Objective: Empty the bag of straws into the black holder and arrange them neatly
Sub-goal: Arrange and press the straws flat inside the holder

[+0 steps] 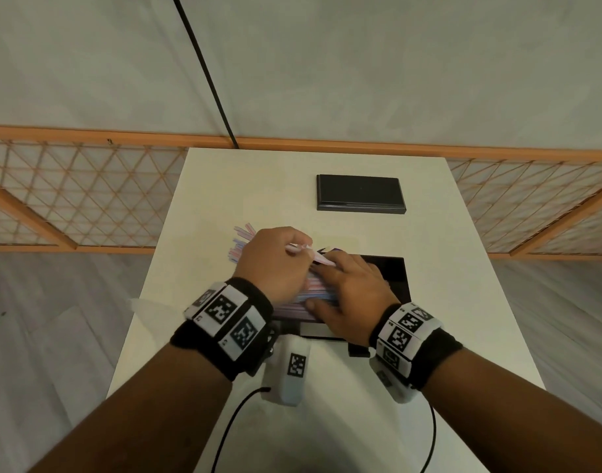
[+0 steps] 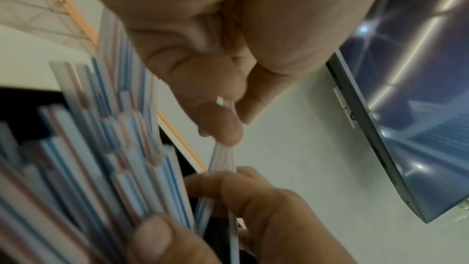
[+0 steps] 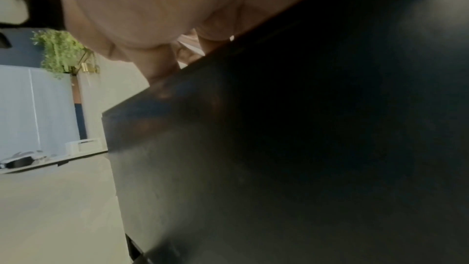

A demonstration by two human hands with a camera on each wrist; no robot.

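Note:
A heap of white straws (image 1: pixel 240 238) with blue and red stripes lies across the left side of the black holder (image 1: pixel 397 278), their ends sticking out past it to the far left. My left hand (image 1: pixel 301 249) pinches a few straws (image 2: pixel 223 160) between thumb and fingers, just above the heap. My right hand (image 1: pixel 321 285) lies on the heap (image 2: pixel 106 158) over the holder, thumb pressed to its near side and fingers curled round straws. In the right wrist view the holder's dark wall (image 3: pixel 304 148) fills most of the picture.
A flat black lid (image 1: pixel 361 192) lies on the far part of the white table (image 1: pixel 224 186). A clear plastic bag (image 1: pixel 146 307) seems to hang over the table's left edge. An orange lattice fence (image 1: pixel 88 189) stands behind the table.

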